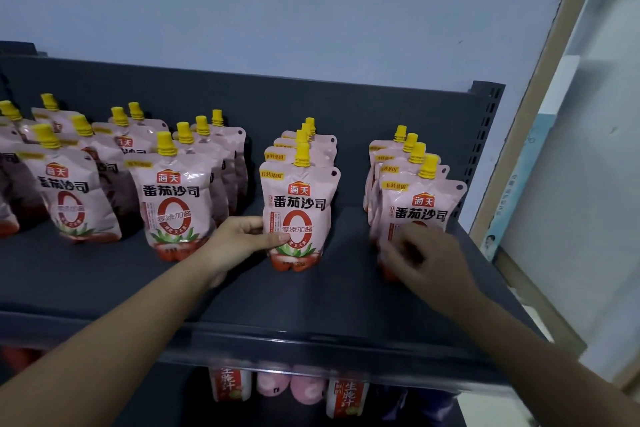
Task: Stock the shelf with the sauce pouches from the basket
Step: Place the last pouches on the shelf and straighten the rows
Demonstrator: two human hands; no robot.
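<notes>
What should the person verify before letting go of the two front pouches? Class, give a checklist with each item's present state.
1. Left hand grips the middle front pouch: ok.
2. Middle front pouch upright, label forward: ok.
3. Right hand grip on the right front pouch: cannot tell, blurred.
4. Right front pouch base flat on the shelf: cannot tell, hand covers it.
5. Bare shelf in front of both rows: ok.

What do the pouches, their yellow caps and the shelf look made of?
The pouch looks like flexible plastic film, glossy, probably laminated: soft creases and glare over the print. Its cap seems rigid moulded plastic, ribbed, opaque yellow. The shelf is likely painted sheet metal, matte dark grey; its upright has punched slots.
</notes>
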